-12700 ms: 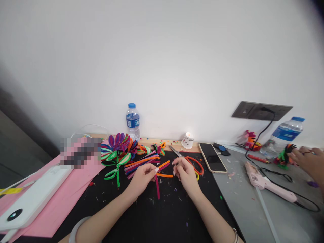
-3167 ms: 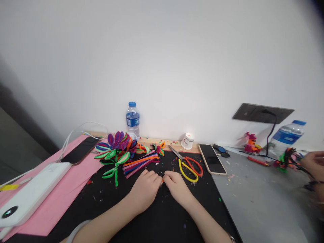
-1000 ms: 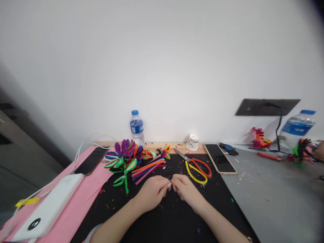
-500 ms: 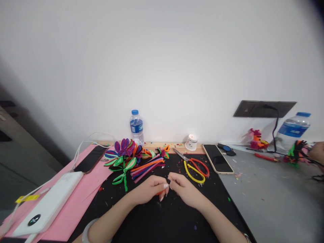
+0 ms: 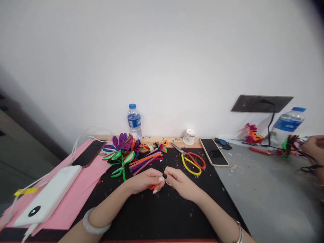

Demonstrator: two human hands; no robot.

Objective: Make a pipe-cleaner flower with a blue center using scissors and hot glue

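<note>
My left hand (image 5: 146,181) is closed in a pinch, with a piece of orange pipe cleaner (image 5: 153,186) showing beneath its fingers. My right hand (image 5: 181,184) meets it fingertip to fingertip, also pinched. A small black bit (image 5: 165,176) shows where the fingertips come together; I cannot make out what it is. Just beyond my left hand lies a bundle of purple, orange and blue pipe cleaners (image 5: 146,162). Left of that rest pipe-cleaner flowers (image 5: 123,143) with green leaves. Scissors (image 5: 191,162) with one red and one yellow handle lie beyond my right hand.
Pink sheets (image 5: 83,189) at left bear a white power bank (image 5: 50,195) and a dark phone (image 5: 88,153). Along the wall stand a water bottle (image 5: 134,121) and a paper cup (image 5: 189,137). A second phone (image 5: 214,152) lies at right. Another person's hand (image 5: 312,148) holds pipe cleaners at far right.
The view has shifted slightly, so everything sits a little higher and further left. My hands stay pinched together, and more of the orange pipe cleaner shows under the left fingers.
</note>
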